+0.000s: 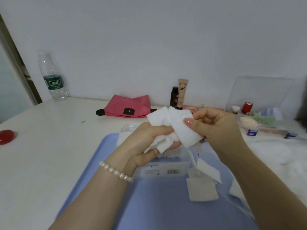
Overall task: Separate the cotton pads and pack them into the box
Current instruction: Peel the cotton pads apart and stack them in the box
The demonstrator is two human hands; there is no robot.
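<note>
On the white surface [49, 123], a red object [7, 136] lies at the far left edge, with a clear water bottle [52, 77] upright near the wall. A pink pouch [127, 107] lies further right. The left hand [142, 143], wrist bearing a pearl bracelet [115, 171], is raised above the blue tray [103, 163]; its grip is curled round a bunch of cotton pads [162, 121]. The right hand [216, 125] meets it from the right, its grip pinching one pad [184, 131] between thumb and fingers. Beneath the hands sits the clear box [163, 170], barcode label facing the camera. Loose pads [202, 190] lie on the tray just right of it.
</note>
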